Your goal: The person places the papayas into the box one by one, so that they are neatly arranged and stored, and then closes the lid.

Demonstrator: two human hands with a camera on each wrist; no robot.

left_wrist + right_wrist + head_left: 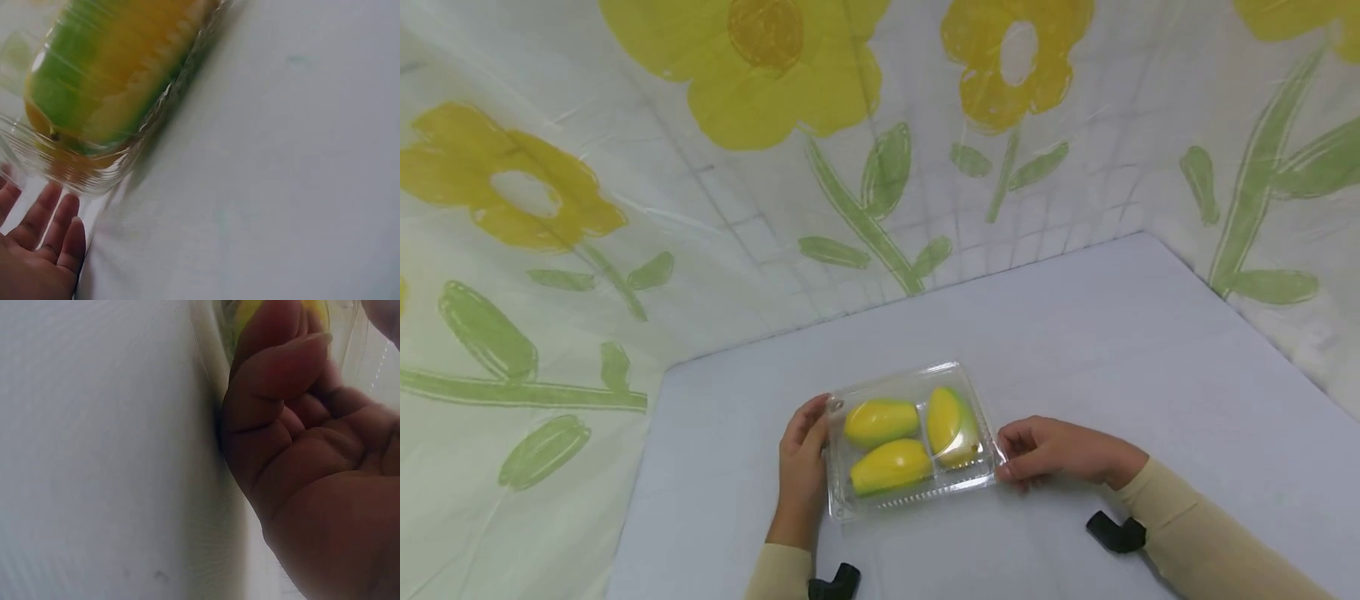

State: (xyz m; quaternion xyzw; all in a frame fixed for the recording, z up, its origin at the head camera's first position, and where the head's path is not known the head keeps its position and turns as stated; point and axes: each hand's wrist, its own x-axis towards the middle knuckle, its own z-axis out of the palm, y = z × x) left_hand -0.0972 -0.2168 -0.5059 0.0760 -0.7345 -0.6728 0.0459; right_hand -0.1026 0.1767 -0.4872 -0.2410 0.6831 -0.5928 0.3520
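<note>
A clear plastic clamshell box (922, 408) lies on the white table between my two hands. Inside it are three yellow-green, mango-like fruits: two (891, 467) one above the other on the left, and one (951, 423) on the right past a divider. My left hand (803, 458) rests against the box's left side, its fingers nearly straight; in the left wrist view the fingertips (69, 203) are right at the ridged box edge. At the lower right corner, my right hand (1052, 452) pinches the box's edge between thumb and curled fingers.
The white tabletop (1060, 308) spreads around the box. Behind and beside it hangs a pale sheet (715, 225) printed with yellow flowers and green leaves. Black bent pieces (1116, 532) sit at both wrists, by the beige sleeves (1210, 533).
</note>
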